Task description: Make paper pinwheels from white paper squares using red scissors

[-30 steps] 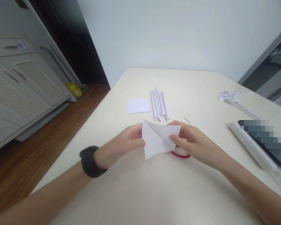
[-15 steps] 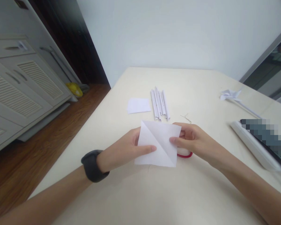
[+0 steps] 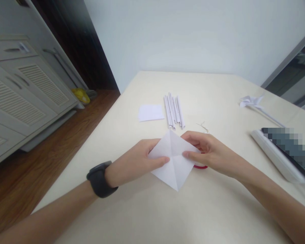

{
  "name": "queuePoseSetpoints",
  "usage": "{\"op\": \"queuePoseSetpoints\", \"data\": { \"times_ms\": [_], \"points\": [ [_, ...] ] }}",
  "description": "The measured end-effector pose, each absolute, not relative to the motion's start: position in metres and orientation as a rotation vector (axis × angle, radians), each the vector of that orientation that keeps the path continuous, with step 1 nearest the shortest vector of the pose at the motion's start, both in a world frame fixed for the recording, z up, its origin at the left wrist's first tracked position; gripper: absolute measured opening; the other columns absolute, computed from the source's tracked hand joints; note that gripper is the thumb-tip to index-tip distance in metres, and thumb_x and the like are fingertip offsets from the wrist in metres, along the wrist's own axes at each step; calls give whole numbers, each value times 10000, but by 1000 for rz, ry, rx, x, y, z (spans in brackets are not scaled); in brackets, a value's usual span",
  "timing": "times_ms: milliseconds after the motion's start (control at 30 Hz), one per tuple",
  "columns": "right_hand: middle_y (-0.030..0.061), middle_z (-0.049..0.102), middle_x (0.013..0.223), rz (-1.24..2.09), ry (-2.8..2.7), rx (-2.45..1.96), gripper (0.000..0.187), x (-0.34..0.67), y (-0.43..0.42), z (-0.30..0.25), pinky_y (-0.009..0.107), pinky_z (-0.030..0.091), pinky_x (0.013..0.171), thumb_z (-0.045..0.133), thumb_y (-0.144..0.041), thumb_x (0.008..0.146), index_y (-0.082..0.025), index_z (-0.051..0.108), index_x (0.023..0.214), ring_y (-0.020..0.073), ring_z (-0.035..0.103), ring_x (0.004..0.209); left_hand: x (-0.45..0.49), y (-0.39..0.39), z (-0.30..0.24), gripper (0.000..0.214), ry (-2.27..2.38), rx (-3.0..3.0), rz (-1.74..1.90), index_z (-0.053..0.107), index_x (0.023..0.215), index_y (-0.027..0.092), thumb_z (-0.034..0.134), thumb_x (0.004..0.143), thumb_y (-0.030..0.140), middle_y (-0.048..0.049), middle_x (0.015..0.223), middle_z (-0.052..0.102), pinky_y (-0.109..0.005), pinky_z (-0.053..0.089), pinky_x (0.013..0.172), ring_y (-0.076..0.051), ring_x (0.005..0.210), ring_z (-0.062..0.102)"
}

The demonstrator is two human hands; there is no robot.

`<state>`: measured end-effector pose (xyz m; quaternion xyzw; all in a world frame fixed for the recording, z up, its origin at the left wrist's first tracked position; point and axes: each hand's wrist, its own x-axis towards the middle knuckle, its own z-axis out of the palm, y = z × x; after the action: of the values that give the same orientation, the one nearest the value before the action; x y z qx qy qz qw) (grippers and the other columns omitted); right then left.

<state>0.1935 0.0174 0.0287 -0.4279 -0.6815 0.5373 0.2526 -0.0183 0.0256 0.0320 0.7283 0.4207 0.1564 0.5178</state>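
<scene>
A square sheet of white paper point(image 3: 173, 169) is held above the table, turned so a corner points toward me. Two crease lines cross near its middle. My left hand point(image 3: 146, 156) grips its left corner, thumb on top and fingers underneath. On the opposite side, my right hand point(image 3: 203, 147) pinches the right corner the same way. Partly hidden below my right hand is a red curved loop point(image 3: 200, 166), whose whole shape I cannot make out. Just beyond that hand lies a thin piece of string or wire point(image 3: 203, 126).
Several rolled paper tubes point(image 3: 174, 111) lie beyond the sheet, beside a stack of white paper point(image 3: 150, 112). A paper pinwheel point(image 3: 251, 101) on a stick rests at the right. Nearer stands a white object with a dark top point(image 3: 277, 154). The table point(image 3: 122, 217) meets a wall behind.
The sheet has turned from lying square to my view to a diamond position, and a second crease now shows. Both hands have shifted their hold to opposite corners.
</scene>
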Motion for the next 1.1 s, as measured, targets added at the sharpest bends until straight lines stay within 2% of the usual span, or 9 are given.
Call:
{"op": "queuePoseSetpoints", "data": {
  "times_ms": [100, 267, 467, 567, 633, 700, 833, 967, 1100],
  "points": [
    [13, 605, 899, 1384, -1881, -1141, 194, 195, 19, 29, 251, 419, 608, 490, -127, 811, -224, 581, 953, 162, 565, 786, -20, 28, 31, 278, 947, 1701, 491, 522, 1054, 213, 515, 777, 199, -36, 990, 592, -314, 444, 727, -228, 878, 559],
    [18, 610, 836, 1376, -1882, -1137, 162, 199, 21, 30, 273, 425, 622, 474, -136, 813, -201, 615, 858, 173, 563, 756, -22, 30, 32, 248, 794, 1487, 484, 487, 1009, 228, 487, 786, 121, 3, 865, 590, -309, 427, 766, -188, 838, 551],
    [18, 621, 814, 1353, -1764, -1161, 181, 200, 18, 33, 307, 446, 643, 484, -149, 800, -214, 648, 842, 195, 582, 769, -27, 29, 29, 226, 824, 1263, 488, 538, 987, 254, 556, 770, 196, -2, 947, 608, -272, 418, 733, -186, 843, 553],
    [13, 622, 788, 1320, -1738, -1164, 191, 198, 16, 33, 304, 443, 637, 486, -140, 792, -218, 661, 806, 192, 580, 761, -26, 30, 31, 149, 718, 1121, 500, 563, 909, 228, 492, 804, 305, -27, 896, 597, -300, 426, 728, -203, 823, 554],
    [4, 637, 802, 1265, -1755, -1152, 214, 197, 16, 32, 290, 432, 616, 485, -116, 781, -227, 669, 780, 173, 568, 731, -24, 30, 32, 258, 674, 1054, 508, 562, 870, 213, 410, 840, 420, -40, 856, 586, -314, 429, 716, -204, 791, 552],
    [-4, 648, 813, 1225, -1773, -1137, 240, 196, 16, 31, 282, 425, 608, 480, -94, 771, -235, 674, 762, 162, 560, 715, -21, 30, 32, 301, 706, 1064, 508, 554, 839, 201, 402, 848, 461, -29, 802, 570, -284, 422, 655, -176, 729, 542],
    [13, 652, 822, 1247, -1824, -1159, 270, 194, 13, 32, 274, 418, 575, 465, -91, 765, -226, 695, 803, 167, 570, 714, -16, 28, 31, 164, 831, 1194, 461, 527, 826, 198, 581, 786, 348, 10, 738, 572, -224, 379, 560, -129, 645, 533],
    [7, 643, 840, 1244, -1870, -1136, 316, 192, 9, 34, 236, 351, 474, 434, -79, 765, -234, 700, 836, 120, 516, 599, -16, 27, 31, 128, 817, 1226, 392, 498, 838, 201, 597, 777, 256, -16, 867, 623, -267, 416, 644, -161, 747, 585],
    [-3, 627, 816, 1198, -1900, -1141, 356, 189, 8, 35, 234, 343, 492, 407, -49, 754, -243, 692, 841, 115, 500, 615, -17, 28, 30, 123, 821, 1256, 382, 493, 822, 202, 603, 770, 220, -9, 866, 626, -268, 419, 648, -157, 749, 586]
  ]
}}
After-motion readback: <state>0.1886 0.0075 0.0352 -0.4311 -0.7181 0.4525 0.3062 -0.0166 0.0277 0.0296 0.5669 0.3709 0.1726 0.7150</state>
